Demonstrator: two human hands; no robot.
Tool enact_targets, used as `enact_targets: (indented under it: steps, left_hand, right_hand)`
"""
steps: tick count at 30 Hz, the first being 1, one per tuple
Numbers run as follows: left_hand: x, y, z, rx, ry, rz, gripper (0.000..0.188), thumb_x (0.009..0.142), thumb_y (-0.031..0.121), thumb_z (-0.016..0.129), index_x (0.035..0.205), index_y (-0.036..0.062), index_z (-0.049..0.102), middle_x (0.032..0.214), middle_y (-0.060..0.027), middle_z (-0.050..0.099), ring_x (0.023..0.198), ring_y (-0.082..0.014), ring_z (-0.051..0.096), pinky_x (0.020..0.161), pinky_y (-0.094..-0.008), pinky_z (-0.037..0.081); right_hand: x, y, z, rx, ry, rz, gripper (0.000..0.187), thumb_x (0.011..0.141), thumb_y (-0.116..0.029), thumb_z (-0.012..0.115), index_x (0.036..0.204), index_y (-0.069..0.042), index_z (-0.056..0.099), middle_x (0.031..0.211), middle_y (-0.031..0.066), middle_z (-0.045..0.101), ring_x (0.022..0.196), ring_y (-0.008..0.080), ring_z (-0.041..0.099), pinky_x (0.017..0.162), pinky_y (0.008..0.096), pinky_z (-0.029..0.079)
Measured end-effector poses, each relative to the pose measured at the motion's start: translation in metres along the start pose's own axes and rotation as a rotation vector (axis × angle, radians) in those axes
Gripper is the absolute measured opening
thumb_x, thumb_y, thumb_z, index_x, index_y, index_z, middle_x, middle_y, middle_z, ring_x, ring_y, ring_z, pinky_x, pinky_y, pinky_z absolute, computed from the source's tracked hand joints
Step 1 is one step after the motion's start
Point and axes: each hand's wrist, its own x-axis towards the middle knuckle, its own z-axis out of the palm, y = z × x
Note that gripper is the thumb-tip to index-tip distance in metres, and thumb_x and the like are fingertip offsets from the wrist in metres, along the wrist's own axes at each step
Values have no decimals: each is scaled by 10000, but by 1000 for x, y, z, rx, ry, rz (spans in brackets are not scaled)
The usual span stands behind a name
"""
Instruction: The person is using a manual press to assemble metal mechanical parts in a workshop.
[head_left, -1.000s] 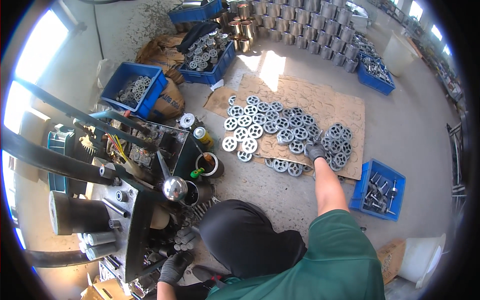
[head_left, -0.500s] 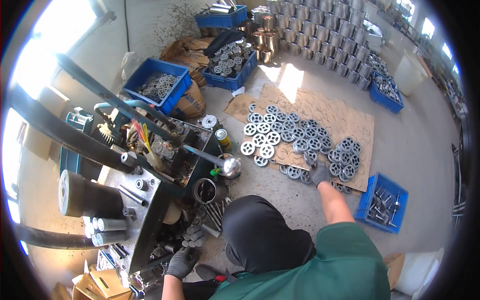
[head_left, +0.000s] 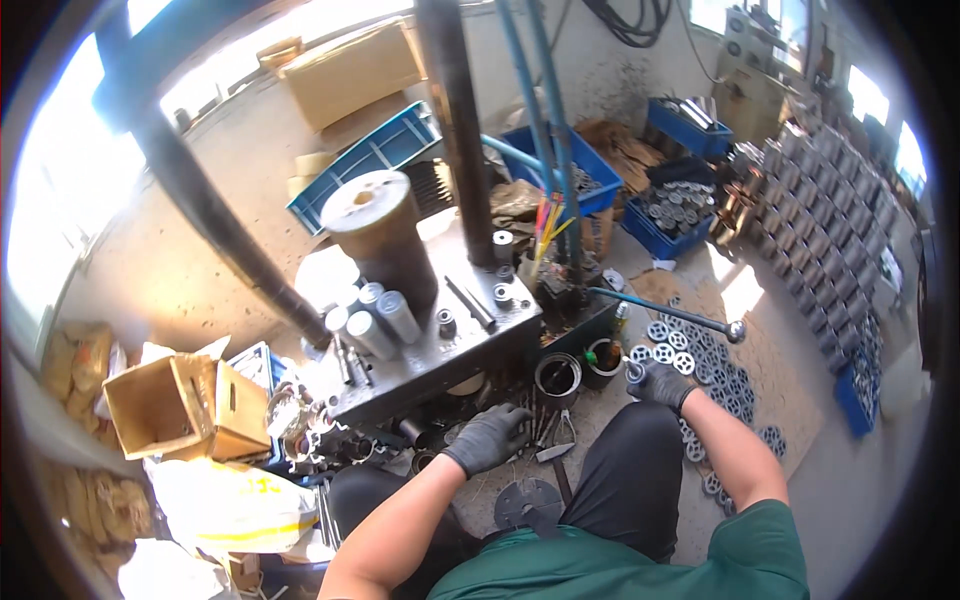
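Observation:
My right hand [head_left: 664,387], in a dark grey glove, is closed on a small silvery metal wheel [head_left: 635,371] above my right knee. Its fingers partly cover the wheel. Beyond it, many spoked metal wheels [head_left: 705,350] lie spread on cardboard. My left hand [head_left: 488,441], gloved alike, hovers before the steel press table with its fingers loosely stretched and apart; nothing shows in it. Close to its fingertips are thin metal rods [head_left: 541,424] and a round pot [head_left: 558,377] with dark contents. Grey cylinders [head_left: 398,316] stand on the press table [head_left: 420,370].
A long lever with a ball end [head_left: 735,331] juts out over the wheels. Thick posts [head_left: 455,130] rise from the table. Blue crates [head_left: 665,235] of parts stand at the back, near stacked metal cylinders [head_left: 825,240]. An open cardboard box [head_left: 150,405] sits at left.
My view has swung left toward the press table. The right hand has come back from the wheels on the cardboard with one in it. The left hand has risen from low beside the table.

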Motion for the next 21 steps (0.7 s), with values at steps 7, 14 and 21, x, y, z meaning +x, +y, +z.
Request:
enact_targets:
  steps: [7,14,21]
  left_hand:
    - [12,51,-10,-1003,464,192,506,1033,193,647,1490,80,462,1297,-129,623,1195,-268,624,1055,-402,517]
    - [-1,39,-25,-1585,323,-235,309,1061,217,611,1314,74,503,1199,-106,666,1095,-215,670,991,-383,566]
    - [13,45,-1,-1574,101,-403,317,1021,211,662,1279,81,533,1051,-56,674,960,-180,685,819,-357,605]
  right_hand:
    - [53,-228,-110,350,-380,-154,625,963,-497,681,1452,-133,543,1157,198,732,1039,354,727,863,448,573]
    - [-4,-257,-180,-43,-20,-626,404,916,-285,767,1213,-35,655,939,196,715,874,358,726,749,443,565]
    - [-41,-218,-264,-563,153,-347,357,857,-301,778,1109,-59,704,877,197,713,825,385,712,718,491,551]
